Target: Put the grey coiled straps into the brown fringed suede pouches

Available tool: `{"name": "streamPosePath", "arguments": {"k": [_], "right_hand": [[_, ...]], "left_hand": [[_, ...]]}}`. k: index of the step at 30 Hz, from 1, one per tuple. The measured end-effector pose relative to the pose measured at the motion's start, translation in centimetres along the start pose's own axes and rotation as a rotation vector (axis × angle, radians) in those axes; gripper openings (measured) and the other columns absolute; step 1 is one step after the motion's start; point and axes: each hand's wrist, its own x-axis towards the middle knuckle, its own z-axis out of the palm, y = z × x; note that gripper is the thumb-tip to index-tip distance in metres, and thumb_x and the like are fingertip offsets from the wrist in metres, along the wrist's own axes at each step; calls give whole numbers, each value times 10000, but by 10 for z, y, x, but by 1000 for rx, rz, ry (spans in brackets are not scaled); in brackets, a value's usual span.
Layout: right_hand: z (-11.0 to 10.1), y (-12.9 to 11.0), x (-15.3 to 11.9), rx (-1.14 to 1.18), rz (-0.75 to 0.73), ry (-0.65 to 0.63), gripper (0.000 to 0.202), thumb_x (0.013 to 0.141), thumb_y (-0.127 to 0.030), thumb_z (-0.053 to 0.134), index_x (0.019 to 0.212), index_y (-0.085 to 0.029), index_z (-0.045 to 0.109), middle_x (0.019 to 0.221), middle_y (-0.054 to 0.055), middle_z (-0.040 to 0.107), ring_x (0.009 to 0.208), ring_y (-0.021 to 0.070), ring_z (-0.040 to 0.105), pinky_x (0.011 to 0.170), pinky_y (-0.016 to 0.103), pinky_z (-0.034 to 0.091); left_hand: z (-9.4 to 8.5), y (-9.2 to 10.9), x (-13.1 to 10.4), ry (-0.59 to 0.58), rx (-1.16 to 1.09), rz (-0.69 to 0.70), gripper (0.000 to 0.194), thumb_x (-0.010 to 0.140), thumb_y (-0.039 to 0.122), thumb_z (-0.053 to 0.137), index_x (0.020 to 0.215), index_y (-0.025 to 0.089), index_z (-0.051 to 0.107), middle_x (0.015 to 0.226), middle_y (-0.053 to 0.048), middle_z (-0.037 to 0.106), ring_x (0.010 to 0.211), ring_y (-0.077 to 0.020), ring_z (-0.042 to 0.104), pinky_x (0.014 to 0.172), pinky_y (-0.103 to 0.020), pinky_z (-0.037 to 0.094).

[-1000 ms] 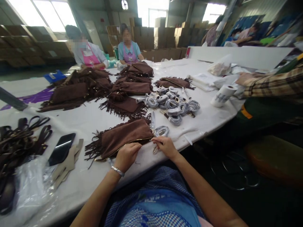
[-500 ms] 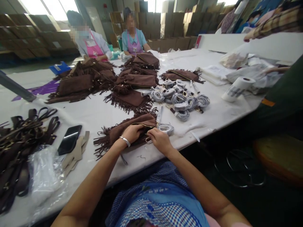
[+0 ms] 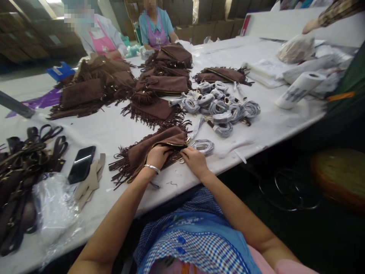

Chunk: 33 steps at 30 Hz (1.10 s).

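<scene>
A brown fringed bag lies at the table's near edge, its gold zip open towards me. My left hand, with a silver bangle at the wrist, is curled over the near side of the opening; its fingertips dip inside and are hidden. At the right end of the zip, my right hand pinches the bag's edge between thumb and fingers. A small metal ring shows just below those fingers. Beside the right hand rests a coiled strap in grey wrapping.
More wrapped straps are heaped beyond the bag, near several fringed bags. Dark straps, a phone and clear plastic lie left. A white roll is at right. Two people sit opposite; another person's hand is far right.
The view has tilted down. My left fingers have gone deeper into the bag's opening, which gapes wider. My right hand stays at the zip's right end.
</scene>
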Motion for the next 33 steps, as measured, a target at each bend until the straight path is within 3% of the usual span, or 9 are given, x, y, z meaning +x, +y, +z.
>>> {"name": "streamPosePath", "arguments": {"k": [4,10,18,25,29,33], "right_hand": [[1,-1,0,-4,-3,5,210,967,-325,494,982,-254,691,970,14,683,853,152,616,687,253,364],[3,0,-1,-4,4,36,199,961,-322,506,989,-267,695,995,-1,690,857,143,620,674,260,356],[2,-4,0,-24,19,41,202,957,-333,515,973,-269,705,985,1,696,830,145,624,644,272,348],[5,1,-10,92,-69,85,191,963,-300,513,1013,-258,692,992,3,697,892,142,621,718,243,383],[4,0,-11,63,-81,85,175,953,-285,530,981,-253,699,961,5,696,861,144,621,697,246,385],[2,-1,-10,51,-101,74,168,950,-287,538,966,-250,701,955,9,694,844,144,618,687,248,385]], "left_hand": [[-3,-4,6,-34,-45,-23,243,802,360,696,997,236,769,1005,-81,751,944,-267,668,855,-356,510],[7,2,-3,56,-41,-59,196,839,364,654,959,257,767,970,-61,751,903,-252,678,823,-343,512],[2,7,6,-122,30,65,188,849,240,632,1007,142,664,1049,-142,662,1017,-291,618,925,-389,469],[-3,-3,1,-218,-151,188,118,847,294,638,888,184,644,941,-63,695,917,-248,631,838,-361,471],[-4,-4,1,-211,-151,158,147,783,296,706,877,189,669,900,-53,707,864,-251,634,788,-358,465],[-1,-7,3,-189,-234,168,104,817,270,667,866,179,674,901,-55,712,871,-233,635,815,-348,457]]}}
